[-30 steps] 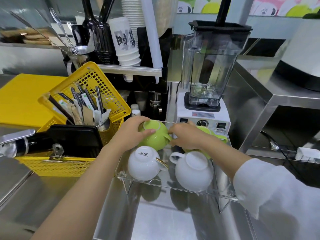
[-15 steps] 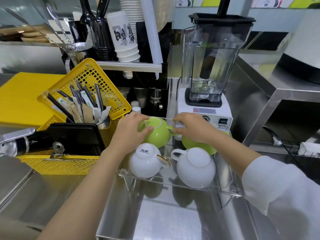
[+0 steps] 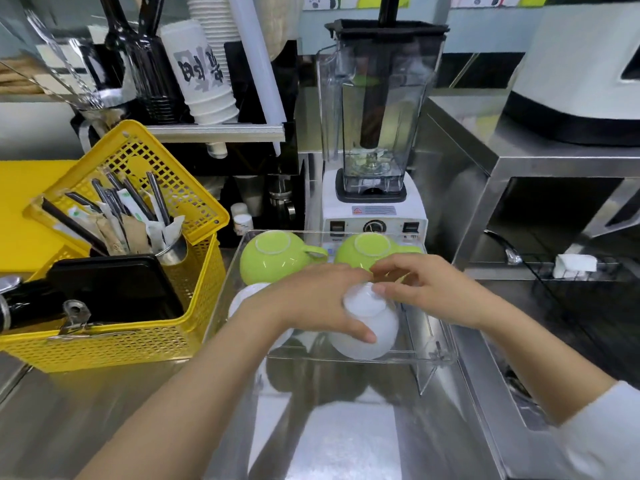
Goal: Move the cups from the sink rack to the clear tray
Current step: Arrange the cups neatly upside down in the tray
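Note:
A clear tray (image 3: 429,355) stands on the steel counter in front of the blender. Two green cups sit upside down at its far side, the left one (image 3: 270,259) with its handle to the right, the right one (image 3: 370,252) partly behind my fingers. A white cup (image 3: 370,327) lies upside down at the front right of the tray. My left hand (image 3: 322,303) wraps over it from the left. My right hand (image 3: 429,292) touches its base rim with the fingertips. Another white cup (image 3: 242,297) is mostly hidden under my left wrist.
A yellow basket (image 3: 145,344) with a black tray and a metal pot of straws and cutlery stands left of the clear tray. A blender (image 3: 374,133) is behind it, a steel box unit (image 3: 519,161) to the right, and paper cup stacks (image 3: 204,77) on a shelf.
Both hands have left the left green cup, which now rests at the tray's far left. They have come forward onto the front right white cup.

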Tool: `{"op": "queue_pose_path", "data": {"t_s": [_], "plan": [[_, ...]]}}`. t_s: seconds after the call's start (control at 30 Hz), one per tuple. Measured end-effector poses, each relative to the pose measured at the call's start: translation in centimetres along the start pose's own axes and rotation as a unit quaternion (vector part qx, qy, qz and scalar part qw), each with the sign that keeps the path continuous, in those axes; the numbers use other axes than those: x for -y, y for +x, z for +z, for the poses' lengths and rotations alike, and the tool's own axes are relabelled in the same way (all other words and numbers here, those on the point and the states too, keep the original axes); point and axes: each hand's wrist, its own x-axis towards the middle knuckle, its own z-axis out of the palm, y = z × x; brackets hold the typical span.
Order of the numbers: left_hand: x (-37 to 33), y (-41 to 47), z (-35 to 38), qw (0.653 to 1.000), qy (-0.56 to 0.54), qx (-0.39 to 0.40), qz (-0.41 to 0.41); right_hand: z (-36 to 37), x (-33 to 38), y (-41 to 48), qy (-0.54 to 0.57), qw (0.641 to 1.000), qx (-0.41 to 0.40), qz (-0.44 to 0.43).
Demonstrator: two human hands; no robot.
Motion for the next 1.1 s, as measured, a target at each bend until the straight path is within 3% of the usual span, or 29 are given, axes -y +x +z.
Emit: {"op": "queue_pose_path", "data": {"t_s": [0.17,0.3,0.5,0.7,0.8,0.93,1.03,1.1], "plan": [[0.3,0.1,0.1,0.999,-0.036,0.034,-0.008,0.5,-0.7,-1.7,0.057,0.994,0.084,0.026],[0.0,-0.3,0.1,0.999,-0.039,-0.012,-0.008,1.4,-0.8,-2.0,-0.001,0.996,0.083,-0.013],[-0.3,-1.7,0.5,0.991,-0.017,-0.124,-0.052,2.8,-0.5,-1.5,-0.045,0.997,0.040,-0.057],[-1.3,-2.1,1.2,0.961,-0.041,-0.249,-0.114,2.1,0.4,-0.6,-0.116,0.985,-0.010,-0.127],[-1.8,-2.2,1.1,0.965,-0.035,-0.225,-0.129,1.1,0.8,-0.7,-0.084,0.988,-0.008,-0.129],[-2.3,-1.6,0.2,0.978,-0.049,-0.175,-0.100,0.7,0.8,-0.6,-0.152,0.970,-0.017,-0.188],[-2.6,-0.9,0.3,0.975,-0.011,-0.199,-0.100,0.7,0.3,-0.6,-0.179,0.962,-0.043,-0.201],[-2.8,-0.7,0.6,0.961,-0.052,-0.247,-0.112,0.7,-0.3,-0.9,-0.195,0.951,-0.087,-0.224]]}}
